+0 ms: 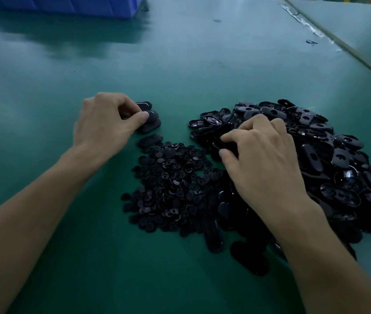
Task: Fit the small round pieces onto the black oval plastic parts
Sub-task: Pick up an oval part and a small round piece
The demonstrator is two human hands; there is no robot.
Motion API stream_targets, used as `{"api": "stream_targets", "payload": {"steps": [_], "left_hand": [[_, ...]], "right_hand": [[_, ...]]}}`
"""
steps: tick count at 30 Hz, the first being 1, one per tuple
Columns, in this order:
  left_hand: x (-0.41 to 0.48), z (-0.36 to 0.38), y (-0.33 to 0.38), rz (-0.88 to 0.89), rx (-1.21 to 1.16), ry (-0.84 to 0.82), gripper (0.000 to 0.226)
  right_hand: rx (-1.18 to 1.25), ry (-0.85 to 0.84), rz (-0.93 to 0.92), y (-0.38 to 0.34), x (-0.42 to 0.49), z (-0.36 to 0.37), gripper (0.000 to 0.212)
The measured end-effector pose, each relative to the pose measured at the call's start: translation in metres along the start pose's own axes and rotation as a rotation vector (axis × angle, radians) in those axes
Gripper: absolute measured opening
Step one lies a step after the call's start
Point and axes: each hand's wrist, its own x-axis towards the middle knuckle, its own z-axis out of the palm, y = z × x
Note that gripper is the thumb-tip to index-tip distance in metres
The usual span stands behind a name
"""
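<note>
Left hand pinches the top oval part of a small stack on the counter. Right hand fingers curl into the heap of oval parts; whether they grip one cannot be determined. Advised: lift one part singly, hole clear. Round pieces lie heaped between the hands: small, matt black discs.

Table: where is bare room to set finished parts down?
Bare green table lies between the blue bin and the left hand, also left of that forearm. Crowded: round pieces between the forearms, oval parts heaped around the right hand.
</note>
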Motion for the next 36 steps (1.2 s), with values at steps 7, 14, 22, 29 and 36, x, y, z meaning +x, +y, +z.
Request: {"api": "stream_targets", "payload": {"steps": [7, 14, 22, 29, 36], "left_hand": [[-0.003, 0.003, 0.002, -0.003, 0.033, 0.023, 0.019], [-0.005, 0.005, 0.013, 0.066, -0.056, -0.028, 0.005], [-0.017, 0.000, 0.040, 0.195, -0.211, -0.125, 0.008], [-0.028, 0.002, 0.055, 0.203, -0.309, -0.240, 0.008], [-0.040, 0.011, 0.062, 0.174, -0.401, -0.350, 0.010]], "right_hand": [[-0.006, 0.015, 0.054, -0.002, 0.001, 0.000, 0.018], [0.028, 0.065, 0.054, -0.003, 0.001, 0.001, 0.013], [-0.005, 0.042, 0.076, -0.002, 0.000, 0.001, 0.028], [0.074, 0.121, 0.055, 0.000, 0.000, 0.001, 0.022], [0.381, 0.303, 0.021, -0.004, 0.003, -0.005, 0.014]]}}
